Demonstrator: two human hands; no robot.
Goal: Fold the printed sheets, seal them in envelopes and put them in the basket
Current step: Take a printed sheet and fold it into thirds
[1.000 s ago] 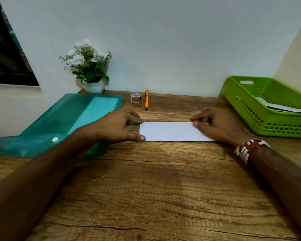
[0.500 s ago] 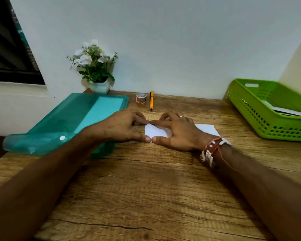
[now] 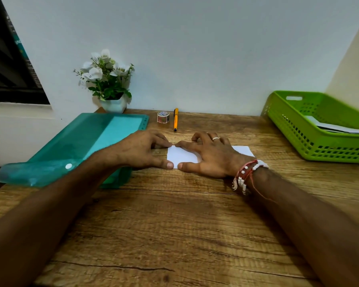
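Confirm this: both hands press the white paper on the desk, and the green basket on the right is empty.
Wrong: the head view shows white sheets in the green basket. The left hand and right hand do press the paper.

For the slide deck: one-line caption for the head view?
Left hand and right hand press a white sheet flat on the desk, folder at left, basket at right.

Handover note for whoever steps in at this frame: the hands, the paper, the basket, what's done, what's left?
Left hand: straight fingertips press the folded sheet at its left edge.
Right hand: lies flat on the sheet.
The sheet lies on the table; the basket at right holds white papers.
Done: sheet folded.
Left: finish creasing, put it in an envelope, seal it, drop it in the basket.
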